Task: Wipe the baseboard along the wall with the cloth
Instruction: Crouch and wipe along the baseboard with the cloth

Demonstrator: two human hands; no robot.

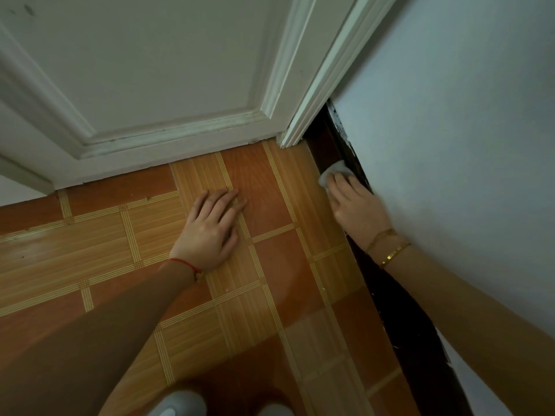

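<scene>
A dark brown baseboard (327, 139) runs along the foot of the pale wall (450, 130) on the right, from the door frame toward me. My right hand (356, 205) presses a small white cloth (335, 172) flat against the baseboard, a short way from the door frame. Most of the cloth is hidden under my fingers. My left hand (210, 229) lies flat on the floor with its fingers spread, holding nothing. My right forearm covers part of the baseboard nearer to me.
A white panelled door (150, 70) and its frame (309, 94) close off the far side. The floor (120, 250) has orange and tan wood-pattern tiles. Two light shoe tips (180, 403) show at the bottom edge.
</scene>
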